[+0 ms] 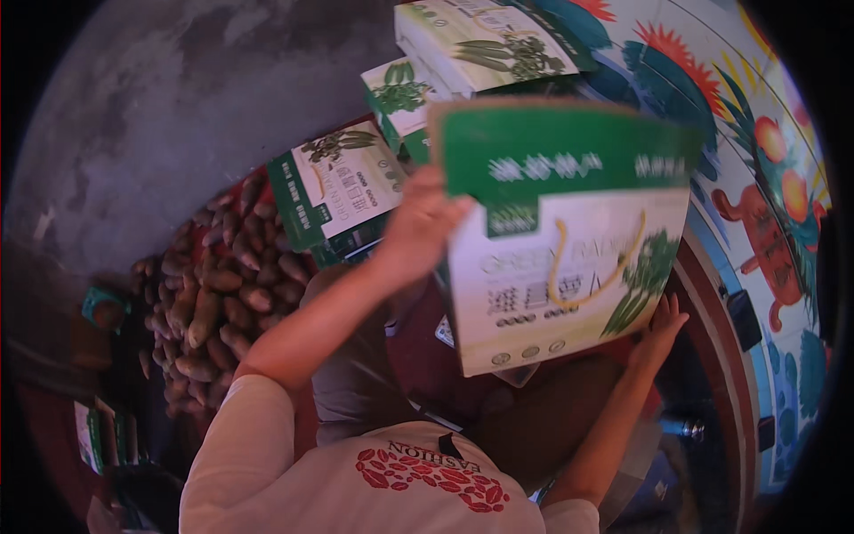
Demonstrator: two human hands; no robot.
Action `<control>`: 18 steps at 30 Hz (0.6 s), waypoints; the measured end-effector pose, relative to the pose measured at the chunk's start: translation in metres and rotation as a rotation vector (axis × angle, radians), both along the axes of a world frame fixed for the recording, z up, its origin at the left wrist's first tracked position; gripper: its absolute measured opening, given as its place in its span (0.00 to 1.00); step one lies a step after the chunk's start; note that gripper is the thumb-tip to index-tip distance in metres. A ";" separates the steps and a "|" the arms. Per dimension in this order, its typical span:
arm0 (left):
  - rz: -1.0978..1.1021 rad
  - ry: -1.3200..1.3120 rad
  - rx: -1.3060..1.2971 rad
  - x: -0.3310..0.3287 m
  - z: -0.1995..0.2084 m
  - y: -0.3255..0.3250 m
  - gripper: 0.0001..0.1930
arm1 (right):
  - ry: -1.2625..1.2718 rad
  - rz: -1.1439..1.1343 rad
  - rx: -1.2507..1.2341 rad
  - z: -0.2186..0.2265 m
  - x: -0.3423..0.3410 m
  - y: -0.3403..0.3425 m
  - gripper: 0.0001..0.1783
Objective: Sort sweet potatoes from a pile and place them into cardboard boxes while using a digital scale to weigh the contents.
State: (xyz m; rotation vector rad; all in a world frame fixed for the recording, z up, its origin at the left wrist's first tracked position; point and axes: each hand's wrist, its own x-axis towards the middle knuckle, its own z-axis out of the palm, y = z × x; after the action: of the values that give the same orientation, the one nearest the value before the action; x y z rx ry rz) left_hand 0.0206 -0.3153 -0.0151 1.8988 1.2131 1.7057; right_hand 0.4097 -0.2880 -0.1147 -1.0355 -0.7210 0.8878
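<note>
A green and white cardboard carton (551,258) with a yellow cord handle is held up tilted before me, its printed front toward me. My left hand (422,218) is closed on its upper left edge. Against the carton's lower right edge rests my right hand (660,331), supporting it with the fingers partly hidden behind it. The carton's back and underside are out of sight.
A large heap of reddish-brown tubers (222,294) lies on the floor to the left. Beyond it sits a matching carton (342,182), with another white and green carton (485,44) farther back. A painted wall (756,178) curves along the right.
</note>
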 end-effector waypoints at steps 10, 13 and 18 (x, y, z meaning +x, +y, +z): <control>-0.298 0.612 0.115 0.055 -0.079 0.021 0.06 | -0.431 -0.037 -0.070 0.005 -0.018 -0.005 0.30; -0.317 0.633 0.101 0.054 -0.097 0.029 0.05 | -0.678 -0.087 -0.047 -0.002 -0.024 0.000 0.26; -0.335 0.686 0.138 0.059 -0.111 0.043 0.06 | -0.789 0.213 -0.067 0.000 -0.039 -0.005 0.24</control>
State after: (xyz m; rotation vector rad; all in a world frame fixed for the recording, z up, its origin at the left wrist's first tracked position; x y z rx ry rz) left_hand 0.0797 -0.2719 -0.1260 2.7108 0.8993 1.0093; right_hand 0.3705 -0.2933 -0.1150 -1.3990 -1.4887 0.6681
